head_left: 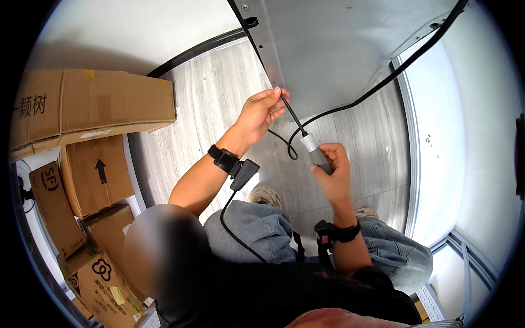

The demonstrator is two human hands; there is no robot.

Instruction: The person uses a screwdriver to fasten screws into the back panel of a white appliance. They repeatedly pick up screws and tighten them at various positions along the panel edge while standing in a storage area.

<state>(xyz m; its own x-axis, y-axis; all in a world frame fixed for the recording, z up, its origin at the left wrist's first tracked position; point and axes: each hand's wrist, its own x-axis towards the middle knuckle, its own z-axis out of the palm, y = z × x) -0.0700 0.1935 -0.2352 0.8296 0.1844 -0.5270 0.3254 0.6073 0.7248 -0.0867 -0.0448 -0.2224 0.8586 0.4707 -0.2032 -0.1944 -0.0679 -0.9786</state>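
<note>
My right hand [336, 174] is wrapped round the grey handle of a screwdriver [298, 121], which has a white collar and a long dark shaft. The shaft slants up and left to the fingers of my left hand [262, 112]. Those fingers are pinched at the shaft's tip, close to the lower left edge of a large grey metal panel [322, 49]. Whether a small screw sits between them is hidden. A black cable [377, 90] curves down across the panel and loops behind the screwdriver's shaft.
Several cardboard boxes [117, 101] are stacked along the left side. Pale wood-look floor [202, 82] lies beneath the panel. A white wall [481, 136] and a grey metal frame [470, 262] stand at the right. My bent knees [246, 227] are below my hands.
</note>
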